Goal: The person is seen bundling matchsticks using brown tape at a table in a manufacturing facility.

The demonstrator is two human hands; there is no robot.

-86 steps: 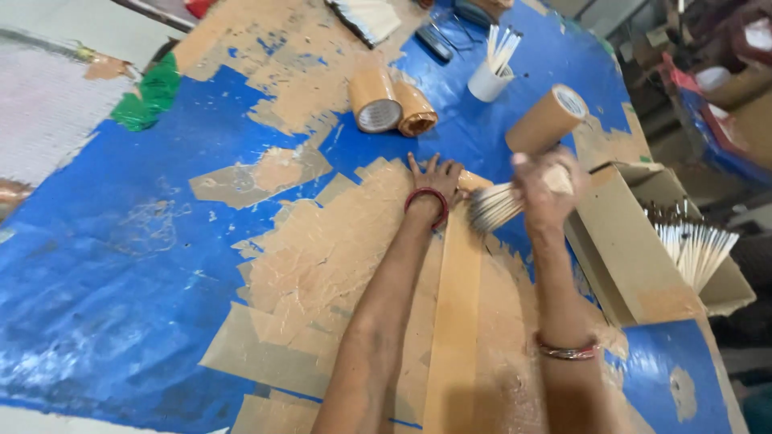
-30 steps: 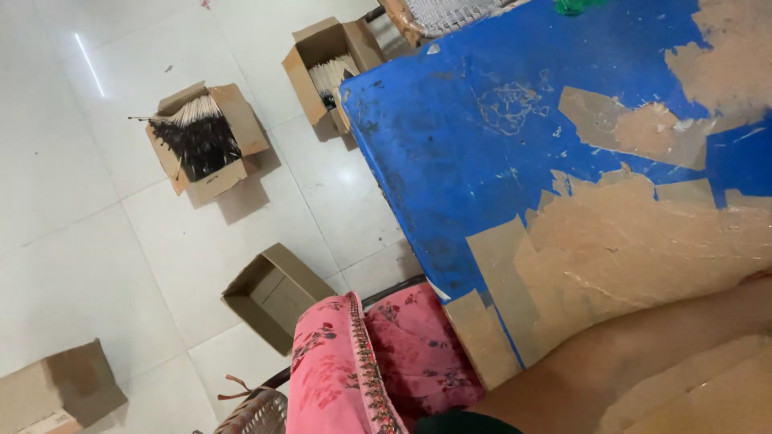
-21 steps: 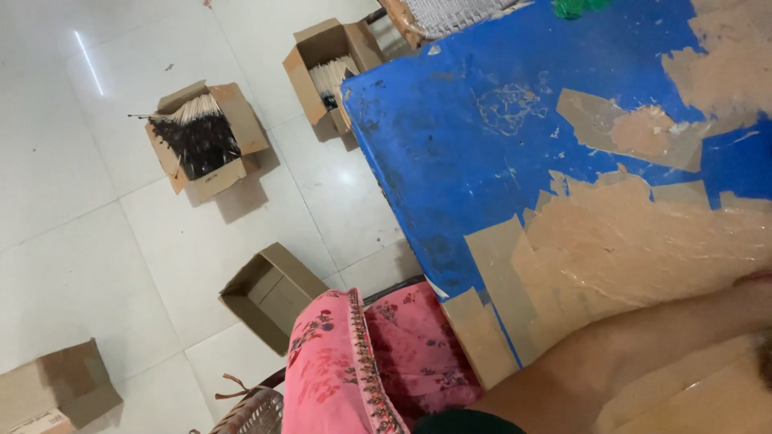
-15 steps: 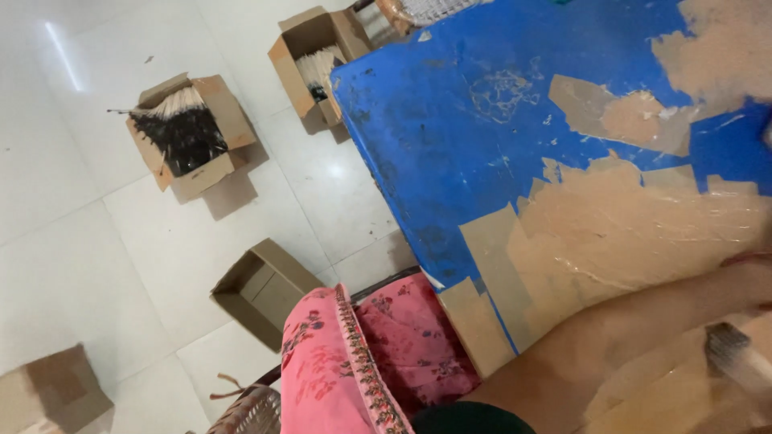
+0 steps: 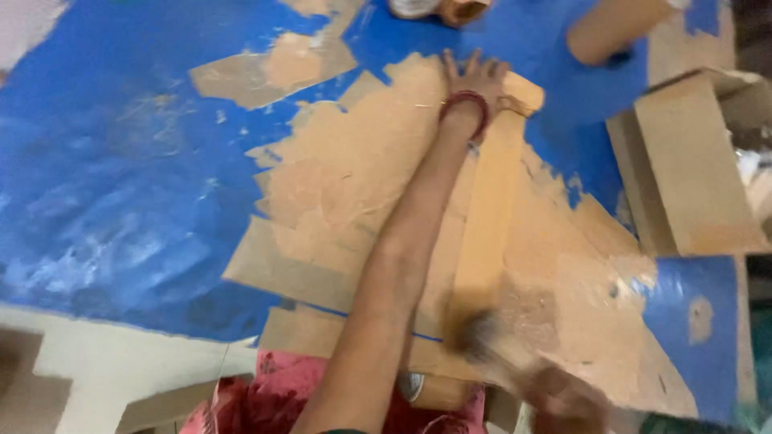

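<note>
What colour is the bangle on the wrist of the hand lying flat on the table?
Red. The bangle circles the left hand's wrist, seen in the head view.

The bench point(image 5: 121, 185) is bright blue, patched with tan-brown tape point(image 5: 354, 177) under the left hand point(image 5: 473, 80). A red bangle point(image 5: 466, 108) rings that wrist. Right of the hands, a cardboard box point(image 5: 683, 169) — plain brown. Below the arm, pink floral cloth point(image 5: 273, 398).

The left hand point(image 5: 474, 76) lies flat on the counter point(image 5: 121, 201), at the far end of a long strip point(image 5: 486, 217) running toward the person. Tape rolls point(image 5: 434, 8) sit beyond it; a cardboard box point(image 5: 683, 161) stands right.
</note>
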